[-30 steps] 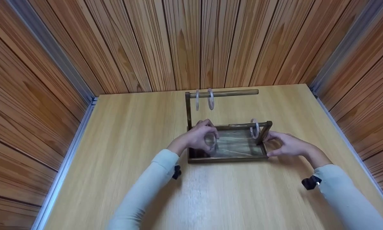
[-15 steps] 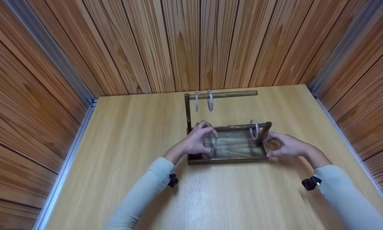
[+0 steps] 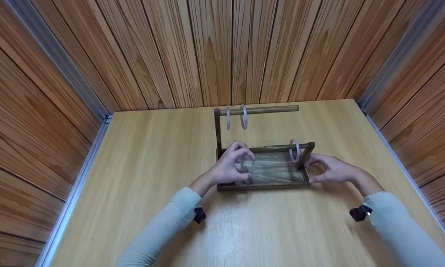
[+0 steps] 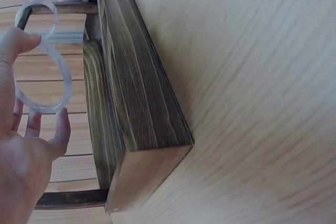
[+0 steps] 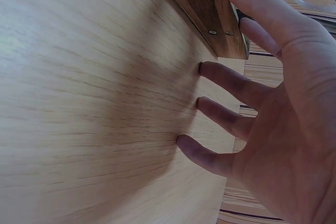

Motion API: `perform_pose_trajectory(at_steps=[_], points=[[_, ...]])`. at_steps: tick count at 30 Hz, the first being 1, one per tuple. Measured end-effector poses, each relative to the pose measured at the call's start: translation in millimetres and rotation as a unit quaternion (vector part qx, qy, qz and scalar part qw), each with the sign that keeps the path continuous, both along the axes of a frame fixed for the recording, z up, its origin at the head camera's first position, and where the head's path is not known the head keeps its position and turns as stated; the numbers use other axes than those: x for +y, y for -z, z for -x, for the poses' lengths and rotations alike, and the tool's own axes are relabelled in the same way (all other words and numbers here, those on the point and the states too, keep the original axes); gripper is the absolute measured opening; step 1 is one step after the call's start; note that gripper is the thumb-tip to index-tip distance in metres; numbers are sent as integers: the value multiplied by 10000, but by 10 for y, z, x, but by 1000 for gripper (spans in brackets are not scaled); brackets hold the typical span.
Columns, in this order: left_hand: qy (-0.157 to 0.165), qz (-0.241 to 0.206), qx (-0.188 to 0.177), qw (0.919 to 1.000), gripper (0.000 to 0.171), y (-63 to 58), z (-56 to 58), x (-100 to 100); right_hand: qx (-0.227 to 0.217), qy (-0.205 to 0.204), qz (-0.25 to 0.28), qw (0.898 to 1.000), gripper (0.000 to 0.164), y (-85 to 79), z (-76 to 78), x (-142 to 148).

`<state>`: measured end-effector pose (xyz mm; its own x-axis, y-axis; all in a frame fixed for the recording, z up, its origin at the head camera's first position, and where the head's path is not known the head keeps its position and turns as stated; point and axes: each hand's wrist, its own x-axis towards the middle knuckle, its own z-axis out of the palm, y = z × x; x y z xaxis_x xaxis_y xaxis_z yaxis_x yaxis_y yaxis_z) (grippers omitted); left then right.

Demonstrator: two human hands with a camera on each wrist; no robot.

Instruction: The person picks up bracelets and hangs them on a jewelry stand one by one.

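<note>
A dark wooden bangle stand [image 3: 265, 187], a shallow tray with two bars on posts, sits on the table. My left hand [image 3: 231, 163] is over the tray's left part, holding a translucent pale bangle [image 4: 67, 74] between thumb and fingertips. Another bangle [image 3: 295, 151] hangs near the right end of the lower bar [image 3: 278, 147]. Two more, a thin bangle [image 3: 228, 118] and a thicker bangle [image 3: 244, 116], hang on the upper bar's left half. At the tray's right end, my right hand [image 3: 331, 168] touches the frame with thumb and index finger, its other fingers extended towards the tabletop.
The upper bar [image 3: 274, 109] reaches right from a tall left post [image 3: 218, 128], and its right end is free. A short post [image 3: 306, 155] carries the lower bar at the right. Wood-plank walls [image 3: 207, 52] close off the back and sides of the table [image 3: 151, 148].
My left wrist has shifted slightly left and towards me, the bangle still between its fingers. My right hand stays at the tray's right end. The hanging bangles have kept their places on the bars.
</note>
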<state>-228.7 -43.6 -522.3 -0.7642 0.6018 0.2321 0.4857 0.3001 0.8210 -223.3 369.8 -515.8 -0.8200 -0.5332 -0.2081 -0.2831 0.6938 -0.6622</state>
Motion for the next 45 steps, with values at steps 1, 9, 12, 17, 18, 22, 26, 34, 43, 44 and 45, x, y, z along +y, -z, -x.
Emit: perform_pose_trajectory(at_steps=[1,9,12,17,18,22,26,34,43,44,45], points=[[3,-52,-19,10000,45,-5,-8,8,-10,9,4,10000,57,-2,0,1],[-94,-134,156,9997,46,-20,-62,83,16,-15,-21,10000,54,13,4,-3],[-92,-285,245,9993,47,-40,-72,128,-7,-13,-19,10000,53,17,-1,-4],[6,-545,259,9982,46,-65,-76,217,-40,21,-46,10000,55,13,-10,10],[25,-606,229,9979,45,-69,-73,236,-46,32,-46,10000,55,14,-10,13],[88,-812,154,9965,45,-99,-61,317,-69,78,-30,9999,56,18,-8,15],[133,-962,100,9952,45,-130,-57,388,-164,132,38,9998,61,21,-12,2],[7,-1081,136,9940,48,-176,-9,491,-235,179,-37,9996,68,12,-6,-3],[-222,-1072,115,9939,51,-241,55,606,-153,147,-73,9997,67,16,2,10],[-244,-1073,95,9939,51,-242,61,622,-176,162,-54,9997,67,17,1,11],[-256,-1080,75,9938,51,-243,65,637,-183,155,-47,9997,67,18,-1,11]])
